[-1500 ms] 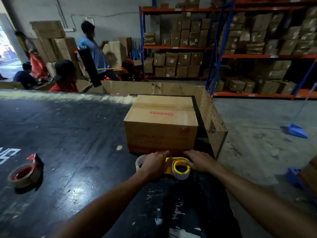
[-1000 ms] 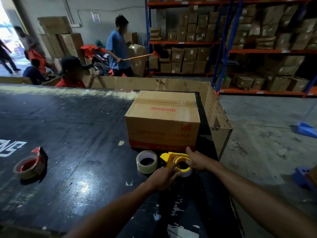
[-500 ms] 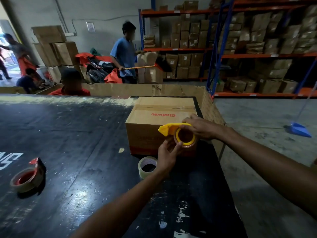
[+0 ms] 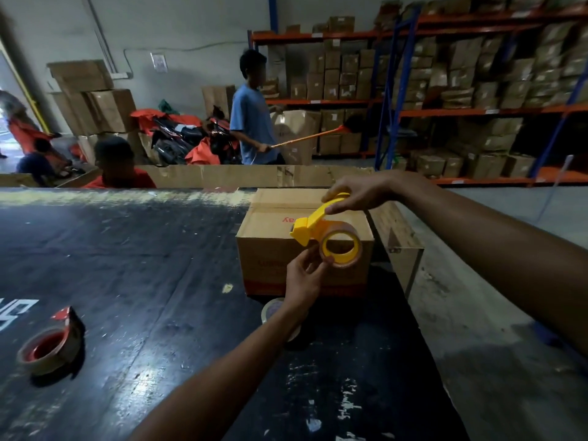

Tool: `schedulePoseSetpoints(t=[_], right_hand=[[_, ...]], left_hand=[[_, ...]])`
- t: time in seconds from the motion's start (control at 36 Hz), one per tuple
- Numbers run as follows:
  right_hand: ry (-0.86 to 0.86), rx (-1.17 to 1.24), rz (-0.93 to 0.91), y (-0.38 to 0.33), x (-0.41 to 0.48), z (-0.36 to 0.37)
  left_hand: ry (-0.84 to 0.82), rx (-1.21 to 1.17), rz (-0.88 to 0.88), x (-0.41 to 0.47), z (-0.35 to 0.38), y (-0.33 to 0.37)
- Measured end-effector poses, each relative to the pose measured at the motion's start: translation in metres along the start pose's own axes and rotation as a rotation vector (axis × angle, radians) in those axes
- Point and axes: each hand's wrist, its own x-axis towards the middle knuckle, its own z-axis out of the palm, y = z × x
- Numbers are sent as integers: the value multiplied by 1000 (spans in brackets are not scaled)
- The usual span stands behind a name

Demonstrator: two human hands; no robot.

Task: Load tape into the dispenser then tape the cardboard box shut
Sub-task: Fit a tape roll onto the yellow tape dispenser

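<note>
right hand (image 4: pixel 356 192) grips dispenser (image 4: pixel 310 226) handle — left hand (image 4: pixel 304 275) fingers pinch its tape roll (image 4: pixel 342 249).

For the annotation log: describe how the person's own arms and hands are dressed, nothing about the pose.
Both arms are bare from the frame's edge to the fingertips: no sleeve shows on either. The left hand and the right hand wear no gloves, and no watch, ring or wristband is visible.
</note>
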Motion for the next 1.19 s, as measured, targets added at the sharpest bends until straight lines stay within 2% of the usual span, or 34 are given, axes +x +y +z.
schedulePoseSetpoints(t=[0.17, 0.31, 0.47, 0.61, 0.69, 0.83, 1.11, 1.19], right_hand=[[49, -91, 45, -6, 3, -2], [75, -69, 80, 1, -2, -9], [122, -13, 110, 9, -8, -18], [118, 28, 87, 14, -10, -18], [106, 32, 77, 18, -8, -17], [76, 37, 33, 23, -3, -14], [53, -38, -26, 22, 2, -12], [53, -53, -34, 20, 6, -11]], left_hand=[[-4, -18, 50, -1, -1, 6], [-35, -43, 0, -7, -2, -7], [-121, -114, -184, -20, 3, -45], [-109, 133, -434, -22, 10, -96], [-90, 341, -493, -19, 13, -126], [-65, 560, -459, -16, 22, -134], [-188, 901, -389, -6, 23, -126], [-146, 966, -299, -12, 19, -117]])
